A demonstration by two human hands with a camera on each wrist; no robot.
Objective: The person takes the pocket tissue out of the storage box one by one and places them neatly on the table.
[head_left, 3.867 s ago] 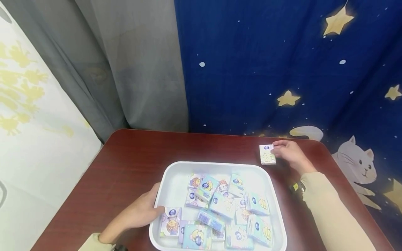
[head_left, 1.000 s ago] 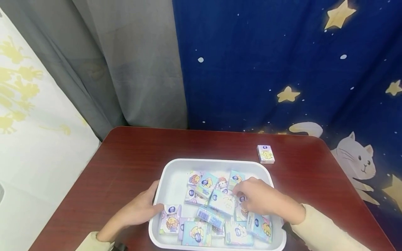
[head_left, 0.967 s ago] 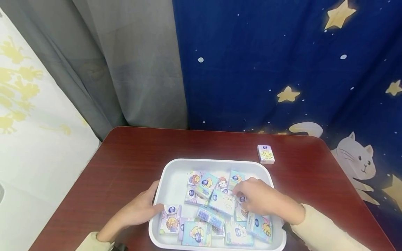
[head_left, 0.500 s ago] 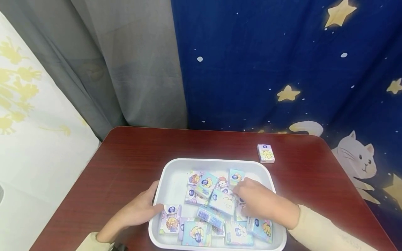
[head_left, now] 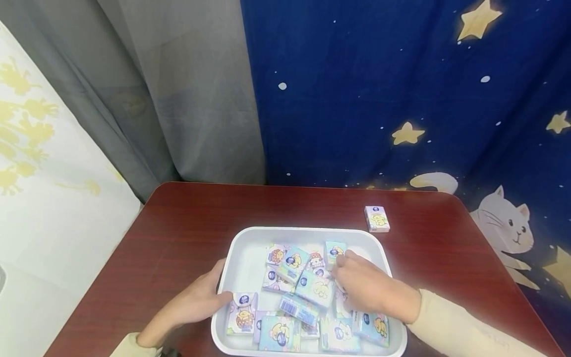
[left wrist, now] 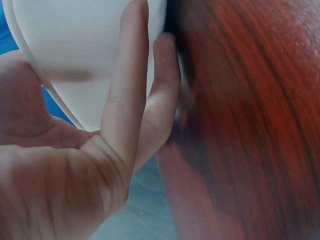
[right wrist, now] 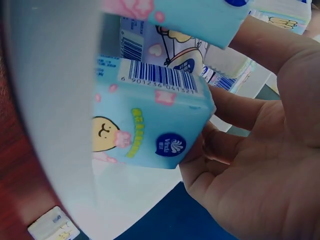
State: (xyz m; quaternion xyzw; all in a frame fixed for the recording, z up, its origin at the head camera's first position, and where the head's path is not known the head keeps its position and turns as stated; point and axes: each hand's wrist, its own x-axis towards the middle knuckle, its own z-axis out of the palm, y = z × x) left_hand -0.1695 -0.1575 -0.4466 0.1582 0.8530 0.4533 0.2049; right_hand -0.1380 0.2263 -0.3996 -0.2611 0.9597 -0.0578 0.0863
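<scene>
The right hand [head_left: 363, 285] has released the lone packet [head_left: 377, 219] onto the desk [head_left: 196, 213], just beyond the far right corner of the tray [head_left: 246, 270], and re-entered the tray; that placement appears complete. The right fingers curl down among the remaining packets [head_left: 316, 288] (fingertips hidden, so any grasp cannot be confirmed). The left hand [head_left: 198, 297] grips the tray's left wall, thumb over the rim.

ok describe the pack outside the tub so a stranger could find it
On the dark red table, find the white tub. Just beyond its far right corner lies one small pack with a yellow character; unlike the other packs, it lies outside the tub.
</scene>
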